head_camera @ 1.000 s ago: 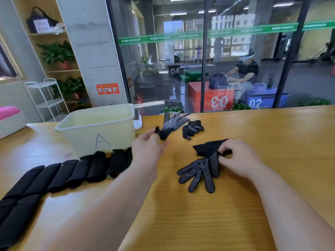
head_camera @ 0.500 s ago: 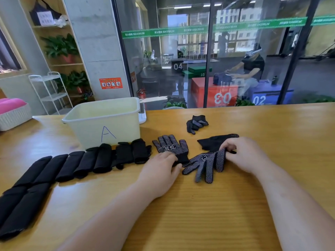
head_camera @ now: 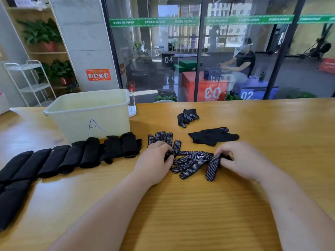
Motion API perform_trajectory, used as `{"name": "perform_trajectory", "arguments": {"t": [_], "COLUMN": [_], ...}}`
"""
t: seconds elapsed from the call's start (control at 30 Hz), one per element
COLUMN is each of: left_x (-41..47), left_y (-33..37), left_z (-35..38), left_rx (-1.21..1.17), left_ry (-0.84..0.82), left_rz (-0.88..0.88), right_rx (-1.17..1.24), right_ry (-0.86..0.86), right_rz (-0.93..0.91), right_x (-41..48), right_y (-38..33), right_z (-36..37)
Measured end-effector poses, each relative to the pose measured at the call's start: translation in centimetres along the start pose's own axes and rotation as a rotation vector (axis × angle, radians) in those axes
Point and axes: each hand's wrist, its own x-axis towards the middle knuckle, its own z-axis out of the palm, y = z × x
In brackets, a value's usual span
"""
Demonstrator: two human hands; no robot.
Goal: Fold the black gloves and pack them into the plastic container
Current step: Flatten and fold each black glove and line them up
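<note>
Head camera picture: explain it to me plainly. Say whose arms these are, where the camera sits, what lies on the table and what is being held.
There is no machine here. The arms belong to a person wearing a camera on the head, so you look forward and down at their own hands.

The surface is a wooden table. On it stands a pale plastic container marked "A", and in front of it lies a row of folded black gloves.

The left hand presses on a dotted glove lying flat with its fingers pointing away. The right hand has a pinching grip on the cuff end of a second dotted glove. Farther back lie a flat black glove and a crumpled glove.

Behind the glass wall, another person sits in a separate room.
</note>
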Motion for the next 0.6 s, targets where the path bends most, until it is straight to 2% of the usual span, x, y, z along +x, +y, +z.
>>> {"name": "perform_trajectory", "arguments": {"t": [0.1,0.23,0.33,0.5,0.57,0.6], "left_x": [-0.2,-0.3,-0.2,-0.3,-0.3,-0.4], "left_y": [0.0,0.0,-0.2,-0.6,-0.6,-0.6], "left_z": [-0.1,0.0,0.1,0.2,0.2,0.2], "left_rx": [-0.004,-0.004,-0.031,-0.047,-0.046,-0.04], "left_ry": [0.02,0.071,0.091,0.09,0.104,0.109], "left_rz": [0.0,0.01,-0.001,-0.004,0.004,0.011], "right_rx": [-0.02,-0.028,-0.167,-0.277,-0.303,-0.326], "right_ry": [0.133,0.211,0.266,0.585,0.576,0.508], "right_rz": [0.097,0.071,0.076,0.034,0.005,-0.002], "right_x": [0.8,3.2,5.8,7.6,6.7,6.0], "right_y": [-1.0,-3.8,-6.7,-9.9,-10.1,-9.9], "right_z": [-0.6,-4.0,-6.8,-9.9,-9.5,-8.7]}}
